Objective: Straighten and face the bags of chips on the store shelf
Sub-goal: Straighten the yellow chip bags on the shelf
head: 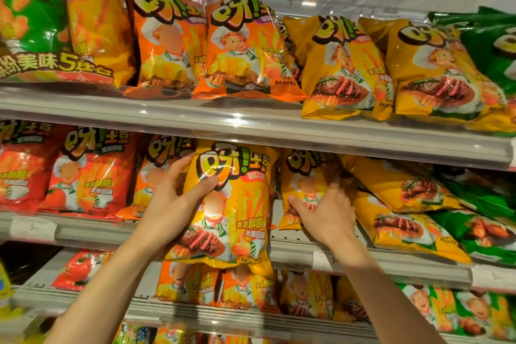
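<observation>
My left hand (pixel 178 198) grips a yellow steak-flavour chip bag (pixel 234 204) by its left edge, thumb on the front. The bag stands upright, face forward, held out in front of the middle shelf (pixel 391 262). My right hand (pixel 326 212) reaches into the shelf beside it, fingers spread against another yellow bag (pixel 304 176) standing further back. To the right, two yellow steak bags (pixel 396 226) lie tilted and slumped. An orange bag (pixel 156 173) stands just left of my left hand.
The upper shelf (pixel 251 117) carries orange and yellow bags (pixel 346 64) upright, with green bags (pixel 491 47) at far right. Red tomato bags (pixel 89 173) fill the middle shelf's left. The lower shelf (pixel 195 310) holds more orange, yellow and green bags. Price tags line the shelf rails.
</observation>
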Available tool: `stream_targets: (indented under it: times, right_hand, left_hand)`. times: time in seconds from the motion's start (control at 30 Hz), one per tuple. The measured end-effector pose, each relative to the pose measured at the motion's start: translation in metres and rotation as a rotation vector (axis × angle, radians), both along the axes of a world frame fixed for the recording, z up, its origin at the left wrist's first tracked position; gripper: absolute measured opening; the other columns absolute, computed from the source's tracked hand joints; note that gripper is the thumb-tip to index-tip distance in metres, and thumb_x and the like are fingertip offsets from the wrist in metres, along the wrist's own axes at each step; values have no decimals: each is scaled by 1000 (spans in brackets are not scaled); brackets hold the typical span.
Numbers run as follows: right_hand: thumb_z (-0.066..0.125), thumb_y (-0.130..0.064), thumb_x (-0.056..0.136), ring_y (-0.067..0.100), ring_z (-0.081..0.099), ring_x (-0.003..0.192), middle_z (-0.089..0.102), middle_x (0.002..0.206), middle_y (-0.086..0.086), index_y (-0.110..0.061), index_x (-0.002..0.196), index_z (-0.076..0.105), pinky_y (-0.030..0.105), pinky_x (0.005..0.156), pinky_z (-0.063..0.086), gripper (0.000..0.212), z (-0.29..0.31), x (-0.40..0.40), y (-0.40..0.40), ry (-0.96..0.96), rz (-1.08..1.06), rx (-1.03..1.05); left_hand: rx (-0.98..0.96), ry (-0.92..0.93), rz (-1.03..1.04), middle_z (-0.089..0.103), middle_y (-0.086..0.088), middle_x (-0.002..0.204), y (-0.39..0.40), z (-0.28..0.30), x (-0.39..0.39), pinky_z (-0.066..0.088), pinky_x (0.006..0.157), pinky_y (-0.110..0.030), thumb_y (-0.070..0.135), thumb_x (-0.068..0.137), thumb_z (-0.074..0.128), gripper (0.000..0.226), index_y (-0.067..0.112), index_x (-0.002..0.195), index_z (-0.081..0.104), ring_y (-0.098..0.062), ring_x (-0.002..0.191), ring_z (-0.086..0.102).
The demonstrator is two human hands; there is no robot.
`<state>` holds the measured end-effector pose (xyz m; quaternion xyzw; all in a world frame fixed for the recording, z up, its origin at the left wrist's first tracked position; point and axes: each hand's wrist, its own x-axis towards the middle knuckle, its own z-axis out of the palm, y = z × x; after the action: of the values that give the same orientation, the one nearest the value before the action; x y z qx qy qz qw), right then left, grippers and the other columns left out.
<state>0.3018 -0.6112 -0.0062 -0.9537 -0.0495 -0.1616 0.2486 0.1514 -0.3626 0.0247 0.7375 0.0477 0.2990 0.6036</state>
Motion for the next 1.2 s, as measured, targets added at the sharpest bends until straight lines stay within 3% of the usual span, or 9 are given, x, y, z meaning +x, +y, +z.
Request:
stream_targets:
  times: [0.13, 0.27, 0.4, 0.63, 0.77, 0.83, 0.9, 1.07, 1.2]
  right_hand:
    - [57, -70, 85, 37, 50, 127, 53, 137, 21, 2, 141, 40, 46, 104, 45, 93, -2, 9, 0, -49, 8, 12]
    - [44, -68, 92, 37, 51, 122, 56, 132, 23, 4, 125, 57, 42, 106, 40, 80, 1, 25, 12, -72, 5, -76]
    - [43, -68, 94, 37, 30, 143, 30, 157, 20, -2, 154, 22, 46, 117, 27, 92, -2, 31, 23, -8, 99, -88]
    - [53, -64, 92, 32, 45, 135, 50, 148, 10, -19, 146, 43, 40, 111, 36, 72, 9, 23, -2, 168, 239, 514]
    - [52, -61, 94, 7, 51, 128, 51, 148, -4, -24, 150, 39, 23, 100, 37, 68, 23, -6, -21, 123, 314, 599]
    - [50, -68, 90, -26, 50, 102, 55, 136, -20, -27, 154, 30, -1, 83, 36, 79, 27, -28, -24, 170, 409, 610]
    - [50, -76, 82, -36, 46, 86, 53, 124, -30, -31, 158, 16, -8, 65, 35, 95, 24, -49, -17, 240, 476, 662]
    - [63, -65, 86, -20, 50, 101, 48, 121, -40, -37, 154, 23, 9, 82, 41, 84, 4, -63, -2, 268, 492, 864]
    - [67, -57, 87, 9, 58, 121, 56, 138, -10, -28, 148, 35, 37, 105, 48, 75, 25, -43, -20, 205, 392, 904]
  left_hand:
    - [0, -7, -5, 74, 19, 111, -2, -1, 1, 54, 77, -18, 45, 78, 76, 63, 33, 136, 54, -1, 100, 71]
    - [11, 5, 2, 73, 18, 114, -3, -1, 0, 52, 84, -29, 49, 78, 75, 67, 35, 138, 52, -2, 103, 70]
    - [7, 1, 8, 73, 23, 109, -5, -1, 1, 51, 81, -24, 47, 76, 75, 66, 34, 137, 53, 0, 100, 70]
    - [12, -6, 16, 70, 29, 111, -7, -6, 0, 50, 82, -23, 48, 75, 75, 54, 49, 124, 53, 4, 102, 68]
    - [14, -4, 11, 72, 18, 116, -15, -10, 6, 50, 91, -30, 51, 76, 81, 65, 42, 134, 53, -2, 107, 69]
    - [12, -2, 20, 72, 18, 117, -25, -13, 10, 52, 94, -34, 54, 74, 81, 72, 40, 137, 51, -4, 109, 68]
    - [22, 11, 31, 70, 18, 119, -40, -14, 16, 52, 98, -38, 55, 75, 81, 71, 41, 138, 50, -4, 112, 66]
    - [73, 21, 25, 59, 21, 136, -80, -13, 32, 46, 109, -38, 63, 78, 74, 75, 40, 143, 45, 3, 126, 53]
    - [151, 36, -45, 58, 28, 130, -80, -11, 34, 41, 90, -2, 77, 76, 58, 84, 41, 150, 38, 18, 117, 52]
